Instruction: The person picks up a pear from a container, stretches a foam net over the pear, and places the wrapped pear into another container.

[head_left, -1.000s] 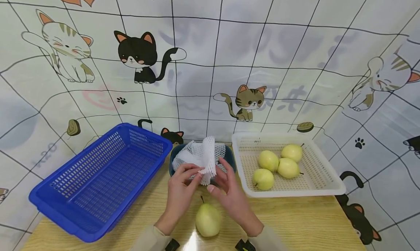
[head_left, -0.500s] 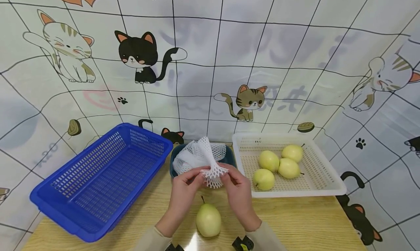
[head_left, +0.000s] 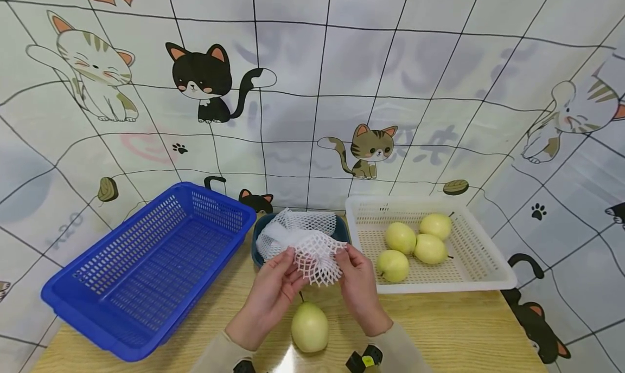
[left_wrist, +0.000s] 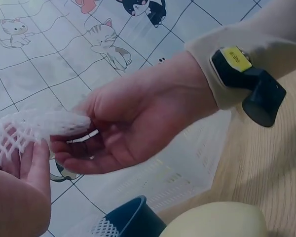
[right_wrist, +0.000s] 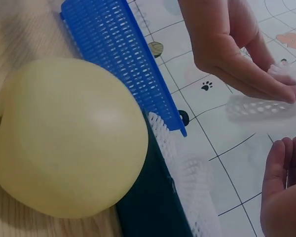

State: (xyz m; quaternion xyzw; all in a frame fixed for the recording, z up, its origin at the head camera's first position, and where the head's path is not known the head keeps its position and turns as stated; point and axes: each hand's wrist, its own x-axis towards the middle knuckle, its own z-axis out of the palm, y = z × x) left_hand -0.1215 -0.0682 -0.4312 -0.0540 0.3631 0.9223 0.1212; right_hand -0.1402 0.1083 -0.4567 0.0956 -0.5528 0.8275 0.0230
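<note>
A white foam fruit net (head_left: pixel 319 259) is stretched between both hands, its mesh end fanned out toward the person. My left hand (head_left: pixel 270 294) pinches its left side between thumb and fingers. At the opposite side, my right hand (head_left: pixel 359 291) grips the edge with thumb and fingertips. Below the hands a yellow-green pear (head_left: pixel 310 328) stands on the table, stem up. Just behind the net is a dark teal basket (head_left: pixel 257 233) filled with more white foam nets (head_left: pixel 288 221). In the left wrist view, the net (left_wrist: pixel 29 131) spans both hands.
On the left lies a large blue plastic basket (head_left: pixel 195 243) with nothing in it. A white basket (head_left: pixel 469 264) on the right holds several pears (head_left: pixel 429 248). All stand on a wooden table (head_left: pixel 439 329) before a cat-patterned wall covering (head_left: pixel 293 118).
The net was narrow and upright, then gathered between the fingers; now its end is spread wide. The right hand was loose beside it at first and now grips it. The pear stayed put.
</note>
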